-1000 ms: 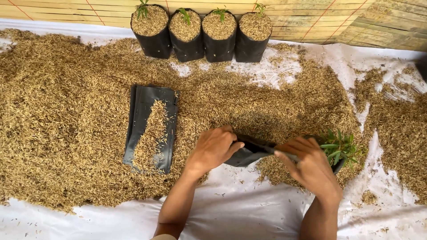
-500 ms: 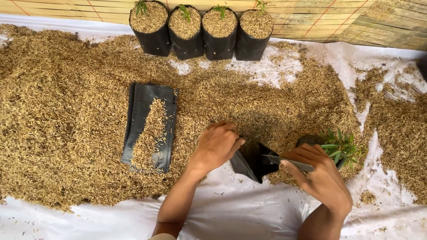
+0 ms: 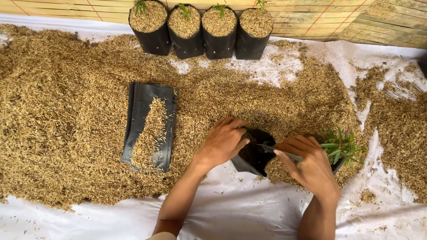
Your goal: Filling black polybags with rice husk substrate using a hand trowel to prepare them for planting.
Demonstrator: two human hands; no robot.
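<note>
My left hand (image 3: 222, 142) grips the left rim of a small black plastic grow bag (image 3: 254, 155) and holds its mouth open. My right hand (image 3: 307, 166) pinches the bag's right rim. The bag lies at the near edge of a wide spread of golden rice husk (image 3: 66, 133). Just behind my right hand stands a green seedling (image 3: 340, 146), whose own black bag is mostly hidden by the hand.
A flat stack of empty black bags (image 3: 151, 126), dusted with husk, lies to the left. Several husk-filled black bags with seedlings (image 3: 202, 29) stand in a row at the back, against a bamboo mat wall (image 3: 356, 22). White sheeting (image 3: 249, 213) covers the ground.
The flat bag between my hands has been pulled open into a pocket. Both hands shifted slightly and now hold opposite rims.
</note>
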